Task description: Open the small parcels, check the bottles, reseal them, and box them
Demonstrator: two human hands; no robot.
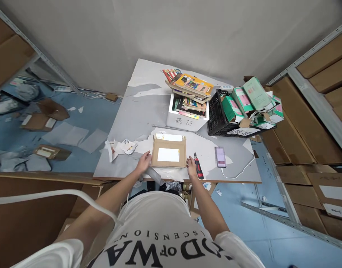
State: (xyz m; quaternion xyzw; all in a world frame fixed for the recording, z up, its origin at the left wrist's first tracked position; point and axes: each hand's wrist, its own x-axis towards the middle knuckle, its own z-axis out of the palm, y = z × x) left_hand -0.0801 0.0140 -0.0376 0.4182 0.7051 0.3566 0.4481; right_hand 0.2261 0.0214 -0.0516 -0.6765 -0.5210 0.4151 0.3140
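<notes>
A flat brown cardboard parcel (pixel 169 144) with a white label and a taped upper edge lies near the table's front edge. At its left side is my left hand (pixel 144 162), fingers loosely extended and close to the cardboard; contact is hard to make out. A greyish strip of plastic (pixel 153 174) lies just below that hand. My right hand (pixel 191 166) rests by the parcel's lower right corner, fingers apart, with nothing in it. Right beside it lies a red and black utility knife (pixel 198 167). Torn paper (pixel 120 148) lies crumpled on the left.
A white box (pixel 184 121) piled with books and a black crate (pixel 215 128) of green cartons stand behind. A phone (pixel 220 156) on a white cable lies at the right. Shelves of cardboard boxes (pixel 295 126) flank the table; packaging litters the blue floor (pixel 84 119).
</notes>
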